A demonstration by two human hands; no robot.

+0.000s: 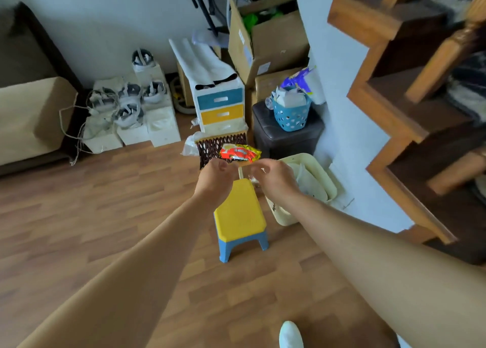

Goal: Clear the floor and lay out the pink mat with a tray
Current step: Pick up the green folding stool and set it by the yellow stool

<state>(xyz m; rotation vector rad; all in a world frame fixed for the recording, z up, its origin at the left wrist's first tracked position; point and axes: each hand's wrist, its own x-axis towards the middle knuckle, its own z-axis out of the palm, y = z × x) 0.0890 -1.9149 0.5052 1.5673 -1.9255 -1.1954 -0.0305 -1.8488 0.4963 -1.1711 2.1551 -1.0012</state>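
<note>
Both arms reach out: left hand (217, 174) and right hand (272, 177) curl, each grip seemingly on the woven tray (221, 144); unclear. Tilt it, and the snack packet (240, 153) slides off. Pink mat unseen.

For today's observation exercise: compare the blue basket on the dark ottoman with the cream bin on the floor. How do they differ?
The blue basket is blue with small holes in its wall; the cream bin is pale and its visible rim looks solid. The blue basket stands raised on the dark ottoman; the cream bin sits on the wooden floor by the wall. The blue basket looks smaller. Both are open-topped and hold pale, paper-like items.
</note>
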